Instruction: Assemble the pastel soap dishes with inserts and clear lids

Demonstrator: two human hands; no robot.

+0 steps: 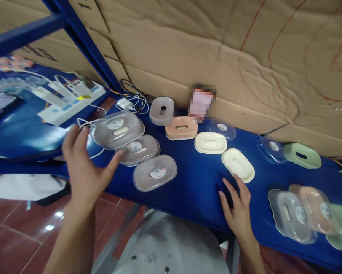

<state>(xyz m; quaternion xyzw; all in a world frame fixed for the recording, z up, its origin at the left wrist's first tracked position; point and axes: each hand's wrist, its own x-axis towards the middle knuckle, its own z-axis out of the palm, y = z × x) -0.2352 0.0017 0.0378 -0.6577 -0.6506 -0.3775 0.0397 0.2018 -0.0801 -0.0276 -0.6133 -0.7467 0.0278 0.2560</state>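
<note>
My left hand (pixel 83 167) hovers open at the left end of a blue table (pixel 199 190), its fingers spread just short of a stack of grey soap boxes with clear lids (pixel 116 130). Two more grey lidded boxes (pixel 139 149) (pixel 155 172) lie to the right of the thumb. My right hand (pixel 237 207) rests flat on the table, fingers apart, with its fingertips just below a cream oval tray (pixel 238 164). Neither hand holds anything.
Behind lie a second cream tray (pixel 210 142), a pink base (pixel 181 128), a grey base (pixel 161 110), two clear lids (pixel 221 129) (pixel 272 149) and a green base (pixel 302 155). Lidded boxes (pixel 305 215) overlap at the right. Power strips and cables (pixel 71 101) sit far left. Cardboard (pixel 216 49) backs the table.
</note>
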